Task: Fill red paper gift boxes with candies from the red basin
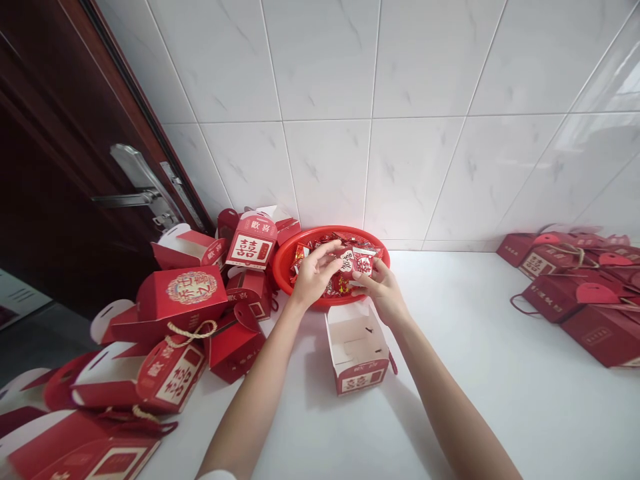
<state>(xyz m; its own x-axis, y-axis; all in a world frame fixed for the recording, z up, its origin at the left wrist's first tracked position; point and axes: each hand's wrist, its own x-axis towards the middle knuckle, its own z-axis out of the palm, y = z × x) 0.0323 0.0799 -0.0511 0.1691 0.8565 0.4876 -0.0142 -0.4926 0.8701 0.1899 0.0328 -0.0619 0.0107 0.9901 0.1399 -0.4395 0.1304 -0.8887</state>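
Observation:
Over the red plastic basket [283, 267], both hands are closed on small wrapped candies. My left hand [314, 275] pinches a red-and-white candy packet [347, 261] between thumb and fingers. In my right hand [383, 293] is a red candy packet [364, 265] with a white double-happiness print; the two packets touch or overlap. More shiny red wrapped candies [336, 285] lie in the basket, partly hidden by my hands. Just in front of the basket, between my forearms, an open red gift box [363, 380] stands upright, its pale inside showing and a dark red cord at its right side.
Open red gift boxes [183, 293] crowd the left side, some with rope handles. Closed dark red boxes [575, 293] are grouped at the right. Behind the white table [460, 347] rises a tiled wall [420, 180]. A dark door [60, 133] with a metal handle is at the left.

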